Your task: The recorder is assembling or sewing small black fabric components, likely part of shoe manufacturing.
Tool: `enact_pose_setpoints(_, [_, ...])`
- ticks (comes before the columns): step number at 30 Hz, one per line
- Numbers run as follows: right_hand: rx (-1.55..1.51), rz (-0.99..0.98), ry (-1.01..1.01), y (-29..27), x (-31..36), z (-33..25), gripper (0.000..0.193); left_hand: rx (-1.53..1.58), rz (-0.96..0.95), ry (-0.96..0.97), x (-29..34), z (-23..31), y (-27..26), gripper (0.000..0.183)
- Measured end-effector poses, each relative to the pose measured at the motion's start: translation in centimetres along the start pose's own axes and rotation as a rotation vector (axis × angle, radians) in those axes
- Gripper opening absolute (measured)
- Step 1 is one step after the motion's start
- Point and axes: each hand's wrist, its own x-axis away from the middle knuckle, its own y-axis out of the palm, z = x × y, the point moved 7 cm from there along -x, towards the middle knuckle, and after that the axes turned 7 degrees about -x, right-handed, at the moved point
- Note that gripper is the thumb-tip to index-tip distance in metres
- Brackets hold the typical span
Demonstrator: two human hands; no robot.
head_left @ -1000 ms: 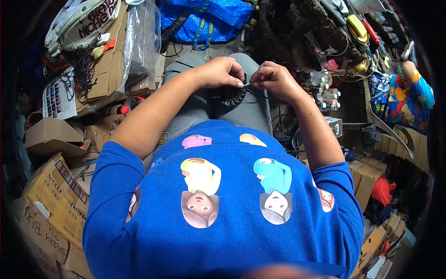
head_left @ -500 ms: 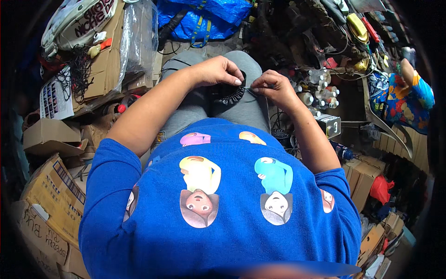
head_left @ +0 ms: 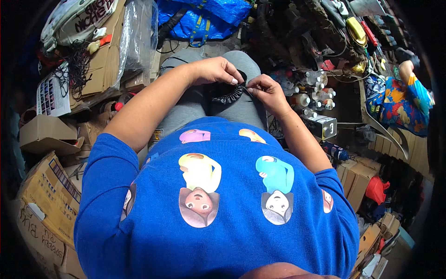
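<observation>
A dark piece with a ribbed, gathered edge rests across my knees. My left hand is closed in a pinch on its upper rim, thumb and finger meeting at the edge. Just right of it, the fingertips of my right hand are pinched together almost at the same rim. Whatever lies between the right fingertips is too small to make out. Much of the dark piece is hidden beneath my left hand.
A blue bag lies beyond my knees. Small capped bottles and a metal can stand to the right. Cardboard boxes crowd the left. At far right sits another person in colourful clothes.
My right hand has come slightly left, closer to the left fingertips. A thin pale thing that showed between the hands is no longer plain. The left hand keeps its pinch.
</observation>
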Motion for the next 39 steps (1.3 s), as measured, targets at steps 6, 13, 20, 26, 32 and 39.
enact_pose_setpoints(6, [0.045,0.002,0.005,0.2,0.0,-0.2,0.012,0.038,0.061,-0.078,0.5,0.1,0.3,0.029])
enact_pose_setpoints(13, [0.280,0.031,-0.050,0.8,1.6,-3.2,0.018,-0.076,0.004,0.113,0.3,0.5,0.4,0.031])
enact_pose_setpoints(20, [0.974,-0.187,-0.242,3.4,0.6,-8.0,0.015,-0.324,-0.104,0.093,0.3,1.8,0.6,0.029])
enact_pose_setpoints(26, [0.734,-0.170,-0.186,3.1,-2.0,-5.8,0.016,-0.318,0.005,0.025,-1.3,1.0,-0.8,0.023])
enact_pose_setpoints(32, [-0.012,-0.162,0.317,-2.0,0.1,-0.3,0.019,-0.759,0.568,0.115,3.6,2.1,-1.6,0.034])
enact_pose_setpoints(39, [-1.244,-0.151,-0.100,-16.1,4.5,-4.0,0.041,-0.785,0.357,-0.050,10.0,0.7,-4.3,0.048])
